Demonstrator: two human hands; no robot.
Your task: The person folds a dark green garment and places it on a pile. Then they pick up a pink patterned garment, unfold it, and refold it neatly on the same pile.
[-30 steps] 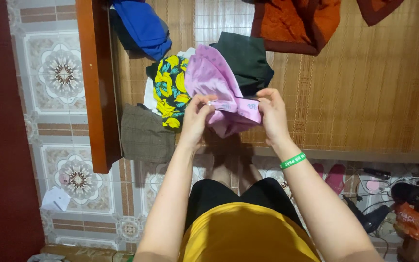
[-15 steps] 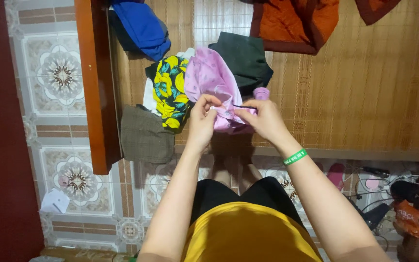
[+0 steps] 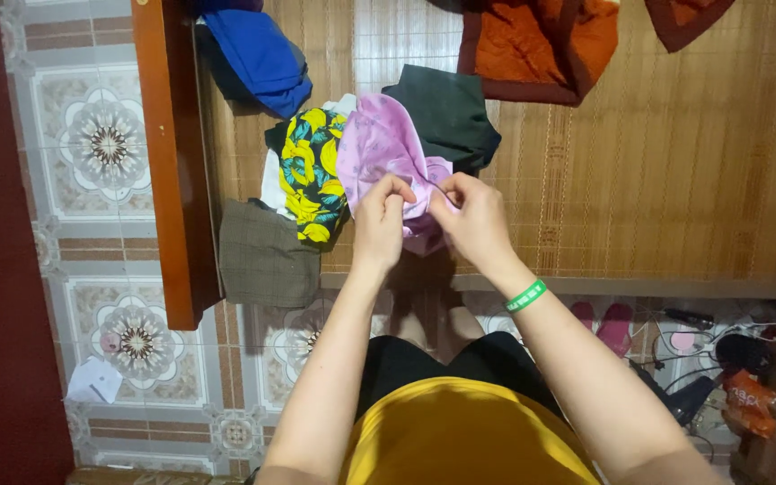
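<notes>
Pink garment (image 3: 377,148): gathered at its near edge.
Since a second ago, left hand (image 3: 382,223) and right hand (image 3: 471,218) brought together, both pinched on its fabric; fold narrowed.

Garment (image 3: 379,148) between both hands on mat (image 3: 657,180), folded clothes (image 3: 312,171) left, blanket (image 3: 541,45) behind

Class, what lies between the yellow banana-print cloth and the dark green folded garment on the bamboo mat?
In the head view, the pink patterned garment, gripped by both hands.
</notes>
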